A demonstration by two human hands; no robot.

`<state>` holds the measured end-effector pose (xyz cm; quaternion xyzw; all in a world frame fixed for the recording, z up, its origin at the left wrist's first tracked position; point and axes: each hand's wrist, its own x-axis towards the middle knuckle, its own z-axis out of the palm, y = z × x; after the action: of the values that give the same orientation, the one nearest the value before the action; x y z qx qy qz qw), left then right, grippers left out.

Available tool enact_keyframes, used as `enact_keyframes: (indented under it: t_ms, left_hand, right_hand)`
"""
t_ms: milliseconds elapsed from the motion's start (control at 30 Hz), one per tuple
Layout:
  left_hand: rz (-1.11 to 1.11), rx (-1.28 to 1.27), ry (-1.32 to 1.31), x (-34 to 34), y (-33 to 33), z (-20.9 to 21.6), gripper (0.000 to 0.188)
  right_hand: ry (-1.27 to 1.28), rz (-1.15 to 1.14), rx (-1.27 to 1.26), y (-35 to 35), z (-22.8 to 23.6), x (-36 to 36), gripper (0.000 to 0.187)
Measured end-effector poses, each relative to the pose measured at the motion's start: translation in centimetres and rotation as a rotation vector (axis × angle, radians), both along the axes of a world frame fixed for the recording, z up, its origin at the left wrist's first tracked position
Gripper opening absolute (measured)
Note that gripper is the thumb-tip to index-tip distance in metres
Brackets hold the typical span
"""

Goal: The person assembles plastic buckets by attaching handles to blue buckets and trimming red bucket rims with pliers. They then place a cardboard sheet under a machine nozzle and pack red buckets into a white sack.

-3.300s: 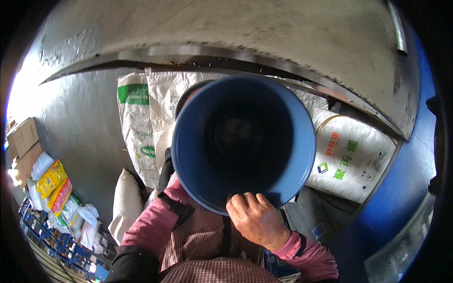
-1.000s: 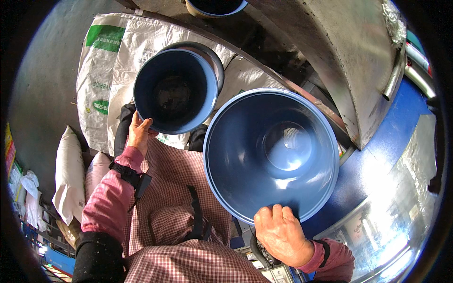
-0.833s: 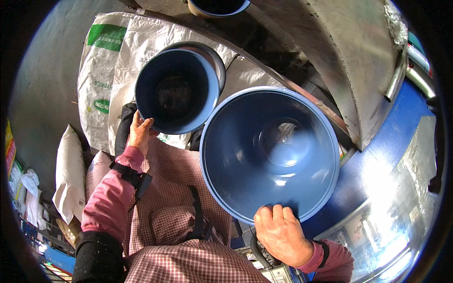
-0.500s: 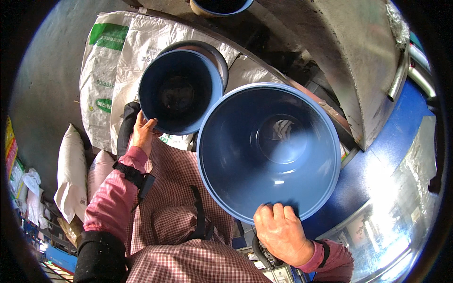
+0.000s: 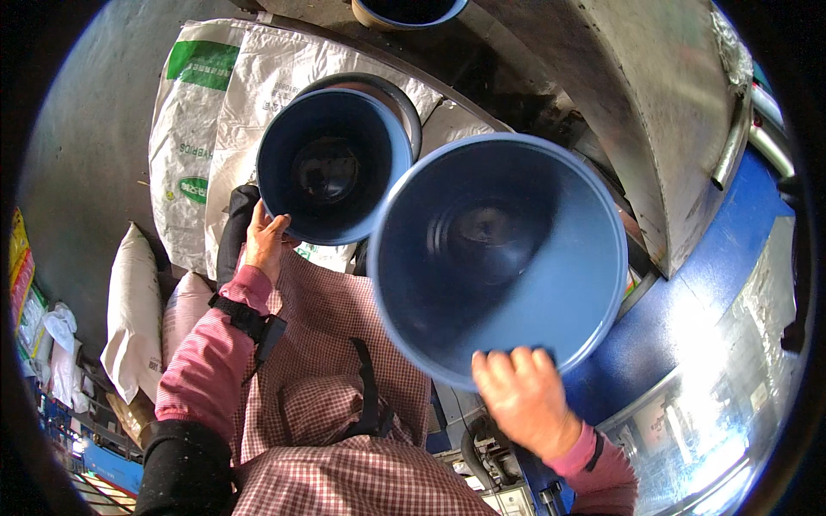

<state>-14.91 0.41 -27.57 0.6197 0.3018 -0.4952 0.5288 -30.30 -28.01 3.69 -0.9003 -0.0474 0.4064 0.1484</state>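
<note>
A large blue plastic tub (image 5: 568,284) tilts with its mouth toward me. My right hand (image 5: 527,400) grips its near rim, fingers hooked over the edge. To its left is a smaller blue bucket (image 5: 400,138) with a dark inside and nothing I can make out in it. My left hand (image 5: 267,242) holds that bucket by its near-left rim, thumb and fingers closed on the edge. The rims of the two vessels meet or overlap. Behind the bucket shows part of a dark round rim (image 5: 415,120), mostly hidden.
White woven sacks (image 5: 185,129) with green print lie flat beyond the bucket. Filled sacks (image 5: 133,318) stand at the left. Another blue-rimmed tub (image 5: 409,24) sits at the far edge. A sloped metal panel (image 5: 628,112) and a blue surface (image 5: 731,224) flank the right.
The large tub has shifted slightly up and right and turned, so its inside is more shadowed. My right hand moved up with it. My left hand and the bucket hardly moved.
</note>
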Motion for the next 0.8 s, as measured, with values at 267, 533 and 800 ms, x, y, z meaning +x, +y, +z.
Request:
enact_keyframes:
  t_ms: [267,533,800]
  left_hand:
    - [-0.006,0.05,-0.027,1.0,0.0,0.4,0.039]
    - [-0.012,0.05,-0.032,2.0,-0.9,1.1,0.041]
    - [0.002,-0.005,-0.084,2.1,-0.5,4.7,0.055]
  right_hand:
    - [-0.371,-2.17,0.165,-5.3,-8.6,-16.5,0.036]
    - [-0.376,-2.606,0.521,-3.0,-9.6,-27.3,0.064]
    - [-0.569,-2.666,0.785,-4.9,-17.1,-16.0,0.065]
